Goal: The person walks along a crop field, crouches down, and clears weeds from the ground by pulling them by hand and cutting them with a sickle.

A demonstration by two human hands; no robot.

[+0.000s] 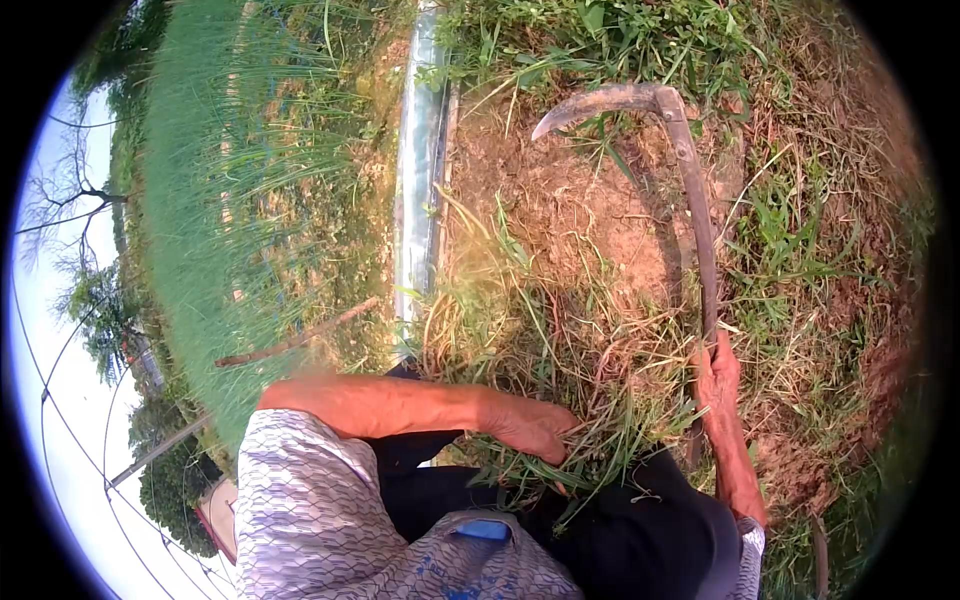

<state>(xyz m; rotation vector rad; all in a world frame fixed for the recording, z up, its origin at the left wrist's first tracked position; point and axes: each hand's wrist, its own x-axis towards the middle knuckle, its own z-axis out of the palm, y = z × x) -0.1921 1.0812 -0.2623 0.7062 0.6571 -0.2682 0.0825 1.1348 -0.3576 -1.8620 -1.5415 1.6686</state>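
Observation:
My right hand (718,375) is closed around the lower wooden handle of a sickle (692,180). The sickle's curved, worn blade points left at the far end, over bare reddish soil and a few green blades. My left hand (535,428) reaches across from the left, fingers curled into a tuft of long green grass (615,450) close to my dark-clothed knees. Its fingertips are partly hidden by the grass. Cut or pulled weeds (560,325) lie tangled on the soil between my hands and the blade.
A pale, shiny strip (420,150) runs along the left of the soil. Beyond it stand dense green thin-leaved crop rows (200,200) and a brown stick (300,335). More weeds (790,235) grow on the right. Something blue (482,529) shows at my shirt.

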